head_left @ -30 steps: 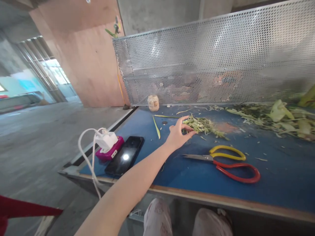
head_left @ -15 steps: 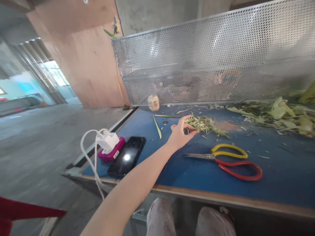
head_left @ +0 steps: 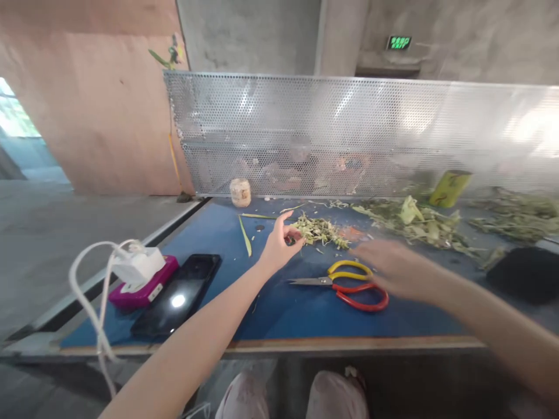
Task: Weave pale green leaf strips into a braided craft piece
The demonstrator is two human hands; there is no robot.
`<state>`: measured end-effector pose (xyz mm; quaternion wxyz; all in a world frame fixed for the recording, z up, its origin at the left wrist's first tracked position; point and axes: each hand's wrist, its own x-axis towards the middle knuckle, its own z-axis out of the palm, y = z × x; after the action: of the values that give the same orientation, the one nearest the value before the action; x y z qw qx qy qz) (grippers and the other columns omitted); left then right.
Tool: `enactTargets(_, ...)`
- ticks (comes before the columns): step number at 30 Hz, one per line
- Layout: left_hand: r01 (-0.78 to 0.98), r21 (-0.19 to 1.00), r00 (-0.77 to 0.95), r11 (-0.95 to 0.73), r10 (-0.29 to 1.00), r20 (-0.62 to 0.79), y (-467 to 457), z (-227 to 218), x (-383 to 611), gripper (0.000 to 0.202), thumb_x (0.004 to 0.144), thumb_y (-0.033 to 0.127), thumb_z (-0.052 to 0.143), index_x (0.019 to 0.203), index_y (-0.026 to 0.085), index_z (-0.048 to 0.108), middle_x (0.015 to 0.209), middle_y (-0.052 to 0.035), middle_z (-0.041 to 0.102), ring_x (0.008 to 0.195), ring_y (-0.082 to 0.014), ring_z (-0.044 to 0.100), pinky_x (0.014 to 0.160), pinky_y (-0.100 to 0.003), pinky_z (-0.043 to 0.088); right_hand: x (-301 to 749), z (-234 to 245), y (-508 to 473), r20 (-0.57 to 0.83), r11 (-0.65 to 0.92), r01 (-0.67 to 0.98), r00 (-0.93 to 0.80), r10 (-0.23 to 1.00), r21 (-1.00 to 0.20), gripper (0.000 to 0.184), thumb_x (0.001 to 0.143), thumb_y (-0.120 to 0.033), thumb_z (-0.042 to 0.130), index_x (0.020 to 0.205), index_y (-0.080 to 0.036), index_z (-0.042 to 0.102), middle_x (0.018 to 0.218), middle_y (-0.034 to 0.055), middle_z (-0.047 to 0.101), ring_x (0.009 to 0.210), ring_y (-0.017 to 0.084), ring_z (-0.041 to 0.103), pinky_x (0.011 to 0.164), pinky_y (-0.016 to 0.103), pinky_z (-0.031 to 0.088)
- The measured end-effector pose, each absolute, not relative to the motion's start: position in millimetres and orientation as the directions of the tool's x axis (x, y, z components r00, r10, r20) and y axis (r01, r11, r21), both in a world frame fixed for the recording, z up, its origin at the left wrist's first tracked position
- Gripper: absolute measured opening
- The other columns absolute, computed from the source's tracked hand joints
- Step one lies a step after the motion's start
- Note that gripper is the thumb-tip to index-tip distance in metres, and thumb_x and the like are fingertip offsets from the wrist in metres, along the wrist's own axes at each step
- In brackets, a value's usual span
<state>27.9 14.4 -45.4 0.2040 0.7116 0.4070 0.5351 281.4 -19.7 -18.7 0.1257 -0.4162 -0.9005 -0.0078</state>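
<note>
head view looks down over my two bare arms onto a blue-topped desk (head_left: 283,311) with a wooden front edge. my left hand (head_left: 279,247) is stretched out to the far middle of the desk, at the left edge of a small heap of chopped green and yellow plant trimmings (head_left: 321,231). its fingers (head_left: 295,237) are half curled and touch the near-left fringe of that heap, with the thumb lifted apart from them. the hand is loosely open and i see nothing clamped in it.

my right hand (head_left: 393,269) comes in from the right, blurred, palm down with the fingers spread and holding nothing. it hovers just right of and partly over the looped handles of a pair of scissors with one yellow and one red handle (head_left: 349,283). the scissors lie flat on the desk near the heap, their steel blades pointing left toward my left wrist.

at the near left corner lies a black smartphone (head_left: 179,294), screen up. just left of it is a magenta power bank (head_left: 142,291) with a white charger block (head_left: 138,265) on top. a white cable (head_left: 82,285) loops off it over the edge.

far along the desk stands a perforated metal screen (head_left: 349,134). a small pale jar (head_left: 240,192) sits at its foot on the left, and a yellow-green can (head_left: 449,188) to the right. a wider litter of pale green leaves and stalks (head_left: 414,222) spreads between the can and the small heap. a dark flat object (head_left: 524,273) lies at the right edge.
</note>
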Motion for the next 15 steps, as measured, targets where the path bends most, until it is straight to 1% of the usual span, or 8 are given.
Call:
enactTargets(3,0.257,0.796,0.092,-0.548,0.834,0.544,15.3,-45.3,30.0,0.064,0.068,0.022,0.057,0.124,0.019,0.026,0.075,0.0002,0.061,0.069,-0.0122,0.058,0.065,-0.027,0.045,277.2,-19.1,-33.4,0.061,0.667,0.738,-0.665,0.745,-0.098,0.049,0.071,-0.01,0.047,0.118,-0.023,0.049,0.116,0.0071,0.053,0.107,0.023,0.047,0.091,0.037,0.035)
enactTargets(5,0.179,0.848,0.07,-0.499,0.866,0.495,16.2,-44.9,30.8,0.066,0.067,0.023,0.06,0.124,0.018,0.026,0.078,-0.0018,0.062,0.068,-0.0127,0.059,0.064,-0.027,0.045,270.7,-19.4,-38.0,0.008,0.654,0.747,-0.658,0.753,-0.119,0.056,0.067,-0.006,0.042,0.121,-0.023,0.045,0.12,0.006,0.051,0.109,0.022,0.046,0.092,0.037,0.034)
enactTargets(6,0.157,0.865,0.07,-0.476,0.88,0.471,16.4,-44.2,30.8,0.067,0.066,0.024,0.061,0.123,0.017,0.027,0.079,-0.0024,0.062,0.068,-0.0133,0.06,0.064,-0.028,0.046,267.1,-19.2,-38.4,-0.003,0.643,0.753,-0.65,0.76,-0.135,0.058,0.066,-0.005,0.041,0.121,-0.022,0.044,0.118,0.0065,0.052,0.108,0.022,0.047,0.091,0.036,0.035)
enactTargets(8,0.129,0.892,0.046,-0.433,0.901,0.431,16.1,-41.7,30.3,0.067,0.064,0.025,0.063,0.122,0.016,0.03,0.076,-0.0024,0.063,0.068,-0.0148,0.061,0.064,-0.029,0.047,260.2,-18.0,-36.0,-0.01,0.612,0.777,-0.62,0.784,-0.146,0.056,0.066,-0.003,0.038,0.119,-0.018,0.045,0.107,0.0083,0.058,0.099,0.02,0.052,0.083,0.032,0.04)
enactTargets(9,0.12,0.899,0.046,-0.421,0.907,0.419,15.7,-40.0,29.8,0.066,0.064,0.025,0.063,0.121,0.017,0.031,0.077,-0.0027,0.063,0.068,-0.0154,0.061,0.064,-0.03,0.047,257.0,-17.2,-34.1,-0.028,0.608,0.785,-0.614,0.788,-0.12,0.051,0.066,-0.002,0.037,0.113,-0.015,0.05,0.102,0.0096,0.059,0.094,0.021,0.054,0.08,0.031,0.041)
enactTargets(10,0.105,0.903,0.029,-0.417,0.909,0.416,15.4,-38.2,29.2,0.065,0.064,0.026,0.063,0.12,0.017,0.032,0.076,-0.0024,0.063,0.07,-0.016,0.062,0.066,-0.031,0.048,254.2,-16.3,-32.2,-0.036,0.616,0.785,-0.619,0.785,-0.059,0.047,0.064,-0.001,0.038,0.106,-0.013,0.054,0.1,0.0116,0.059,0.095,0.022,0.053,0.079,0.032,0.041)
enactTargets(12,0.065,0.913,-0.018,-0.402,0.915,0.404,15.5,-35.0,27.7,0.062,0.064,0.027,0.064,0.118,0.018,0.034,0.075,-0.0018,0.064,0.072,-0.0169,0.063,0.068,-0.032,0.048,250.8,-14.3,-30.0,-0.038,0.617,0.787,-0.616,0.787,0.028,0.043,0.059,-0.002,0.043,0.1,-0.009,0.055,0.099,0.0147,0.058,0.095,0.025,0.053,0.077,0.033,0.041)
enactTargets(15,-0.024,0.933,-0.139,-0.36,0.925,0.353,18.7,-33.3,24.7,0.063,0.062,0.03,0.066,0.116,0.017,0.036,0.073,-0.0006,0.064,0.07,-0.0174,0.064,0.064,-0.031,0.048,254.2,-11.1,-31.9,0.081,0.562,0.824,-0.566,0.82,0.067,0.039,0.059,-0.006,0.048,0.098,-0.009,0.052,0.101,0.0164,0.056,0.095,0.027,0.051,0.076,0.034,0.041)
